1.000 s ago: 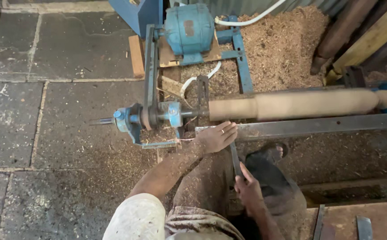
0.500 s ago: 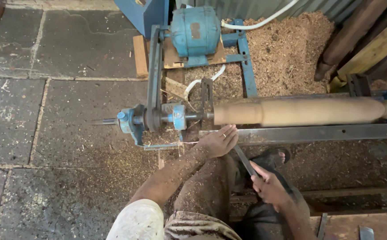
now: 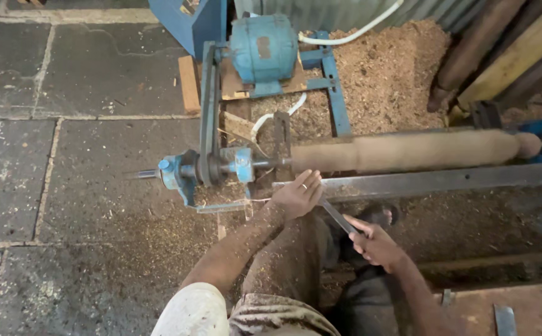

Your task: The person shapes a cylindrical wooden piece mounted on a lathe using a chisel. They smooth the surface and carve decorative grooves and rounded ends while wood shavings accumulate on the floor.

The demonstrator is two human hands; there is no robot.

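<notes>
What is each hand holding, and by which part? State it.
A long dark metal turning tool: right hand on its rear end, left hand over its front.

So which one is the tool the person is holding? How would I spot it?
Find the long wooden pole lying across the picture, with a grey metal rail just below it. The left hand rests on that rail, and the tool slants from there down into the right hand. It is the only thin, dark metal bar, much slimmer than the pole or rail.

Chisel (image 3: 338,218) tip hidden, prob. behind left hand (image 3: 296,196).
</notes>
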